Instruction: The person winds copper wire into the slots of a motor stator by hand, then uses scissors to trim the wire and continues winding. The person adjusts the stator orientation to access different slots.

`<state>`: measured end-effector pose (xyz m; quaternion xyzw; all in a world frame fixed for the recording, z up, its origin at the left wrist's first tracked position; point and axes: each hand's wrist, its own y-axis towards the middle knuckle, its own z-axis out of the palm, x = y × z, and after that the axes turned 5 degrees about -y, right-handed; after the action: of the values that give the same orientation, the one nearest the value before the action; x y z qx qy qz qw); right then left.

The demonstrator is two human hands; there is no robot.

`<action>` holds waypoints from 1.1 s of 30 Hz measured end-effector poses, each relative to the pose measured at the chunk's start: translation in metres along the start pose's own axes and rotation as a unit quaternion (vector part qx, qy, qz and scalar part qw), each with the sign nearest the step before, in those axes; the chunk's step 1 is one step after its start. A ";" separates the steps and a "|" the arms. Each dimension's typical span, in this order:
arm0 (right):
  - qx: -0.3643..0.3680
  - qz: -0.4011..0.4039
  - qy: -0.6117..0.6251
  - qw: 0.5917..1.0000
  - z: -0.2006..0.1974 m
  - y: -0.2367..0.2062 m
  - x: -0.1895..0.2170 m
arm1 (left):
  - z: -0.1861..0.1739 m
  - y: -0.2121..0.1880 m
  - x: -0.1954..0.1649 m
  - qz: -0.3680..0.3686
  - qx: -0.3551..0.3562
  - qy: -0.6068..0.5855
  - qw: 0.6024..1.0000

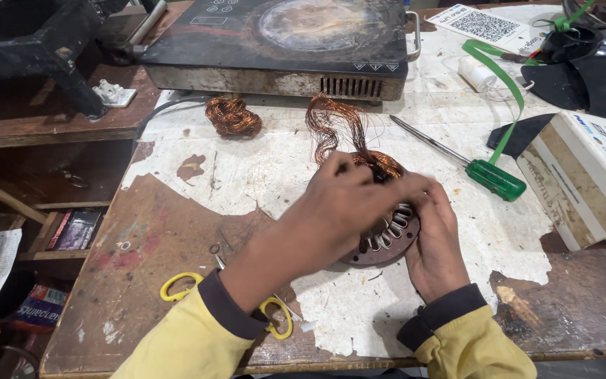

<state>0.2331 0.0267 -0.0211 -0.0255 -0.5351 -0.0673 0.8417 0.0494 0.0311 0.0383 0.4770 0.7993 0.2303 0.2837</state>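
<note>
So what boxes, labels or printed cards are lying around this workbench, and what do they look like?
White card: far right of the bench, flat, with a black square code.
Cardboard box: right edge, tilted, white and tan, blue print, another square code.
Touch panel: on the black cooktop at the back, small white symbols.
Packets: lower shelf, left, colourful.

Worn wooden workbench (177, 231), white covering peeling in patches. Dark wooden shelf (43, 126) to one side, cluttered lower shelving (50, 238) beneath it. Lighting even and adequate.
</note>
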 end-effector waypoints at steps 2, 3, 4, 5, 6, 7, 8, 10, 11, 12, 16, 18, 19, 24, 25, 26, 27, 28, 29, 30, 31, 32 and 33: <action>-0.012 0.017 -0.022 1.000 -0.001 0.000 0.001 | 0.007 -0.006 -0.005 0.050 -0.016 0.062 0.997; -0.018 0.024 -0.034 0.999 -0.001 0.000 0.002 | 0.009 -0.008 -0.006 0.050 -0.015 0.078 0.996; -0.014 0.020 -0.028 0.999 -0.001 -0.001 0.002 | 0.010 -0.010 -0.007 0.050 -0.013 0.093 0.994; -0.010 0.014 -0.023 1.000 0.000 -0.001 0.001 | 0.009 -0.012 -0.007 0.051 -0.012 0.108 0.993; -0.006 0.007 -0.017 1.000 0.000 0.000 0.002 | 0.006 -0.013 -0.006 0.051 -0.049 0.078 0.994; -0.011 0.010 -0.022 1.000 0.001 0.000 0.003 | 0.001 -0.015 -0.003 0.051 -0.086 0.047 0.994; -0.016 0.015 -0.027 0.999 0.002 0.000 0.003 | -0.005 -0.017 -0.001 0.050 -0.123 0.016 0.991; -0.020 0.020 -0.031 0.999 0.004 0.001 0.005 | -0.014 -0.016 0.005 -0.038 -0.243 -0.008 0.969; -0.020 0.021 -0.030 0.999 0.005 0.002 0.005 | -0.018 -0.014 0.009 -0.082 -0.300 -0.019 0.950; -0.019 0.021 -0.028 0.999 0.006 0.003 0.006 | -0.020 -0.010 0.015 -0.157 -0.306 -0.085 0.935; -0.017 0.018 -0.032 0.999 0.007 0.005 0.008 | -0.015 -0.001 0.024 -0.299 -0.256 -0.260 0.882; -0.014 0.018 -0.027 0.999 0.008 0.005 0.008 | -0.011 -0.002 0.023 -0.264 -0.248 -0.295 0.884; -0.016 0.018 -0.032 0.999 0.008 0.004 0.007 | -0.010 -0.002 0.021 -0.232 -0.267 -0.311 0.882; -0.018 0.013 -0.051 0.998 0.009 0.005 0.006 | -0.017 -0.005 0.007 -0.188 -0.235 -0.312 0.901; -0.018 0.013 -0.048 0.999 0.009 0.006 0.004 | -0.017 -0.004 0.003 -0.182 -0.225 -0.308 0.906; -0.017 0.014 -0.046 0.999 0.007 0.008 0.004 | -0.016 -0.002 -0.001 -0.177 -0.215 -0.304 0.911; -0.017 0.015 -0.046 0.999 0.005 0.009 0.003 | -0.015 -0.002 -0.004 -0.213 -0.196 -0.309 0.906; -0.015 0.019 -0.046 0.999 0.001 0.011 0.002 | -0.013 -0.002 -0.008 -0.247 -0.177 -0.314 0.899; -0.012 0.022 -0.046 0.999 -0.003 0.014 -0.001 | -0.010 0.000 -0.010 -0.281 -0.157 -0.318 0.892; -0.009 0.026 -0.045 0.999 -0.010 0.017 -0.003 | -0.004 0.002 -0.013 -0.206 -0.165 -0.237 0.935; 0.001 0.018 -0.053 0.998 -0.017 0.021 -0.007 | 0.004 0.005 -0.019 -0.128 -0.169 -0.151 0.966; 0.011 0.010 -0.062 0.998 -0.025 0.024 -0.012 | 0.011 0.006 -0.023 -0.048 -0.169 -0.063 0.982; 0.022 0.003 -0.071 0.997 -0.033 0.027 -0.017 | 0.019 0.006 -0.029 0.008 -0.183 -0.011 0.983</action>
<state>0.2597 0.0509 -0.0503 -0.0127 -0.5948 -0.0512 0.8022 0.0770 0.0095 0.0352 0.4255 0.7366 0.3697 0.3738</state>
